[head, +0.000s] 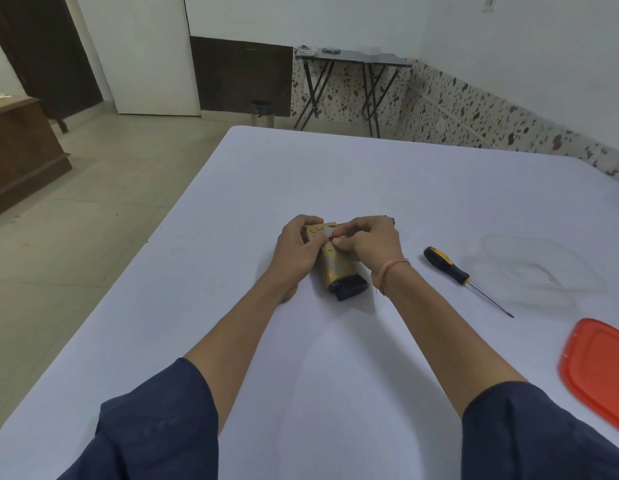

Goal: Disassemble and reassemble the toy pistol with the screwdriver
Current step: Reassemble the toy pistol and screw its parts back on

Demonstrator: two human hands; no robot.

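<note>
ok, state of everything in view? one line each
toy pistol: lies on the table, held by both hands, magazine in grip
left hand: grips the pistol's rear end
right hand: fingers curled on the pistol's top
screwdriver: lies loose on the table, untouched
clear container: open, lid off
orange lid: lies flat on the table, apart from container

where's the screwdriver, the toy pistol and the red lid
screwdriver (446, 265), head view, on its black and yellow handle
toy pistol (335, 271), head view, on the gold grip
red lid (599, 370), head view, on its flat middle
</note>
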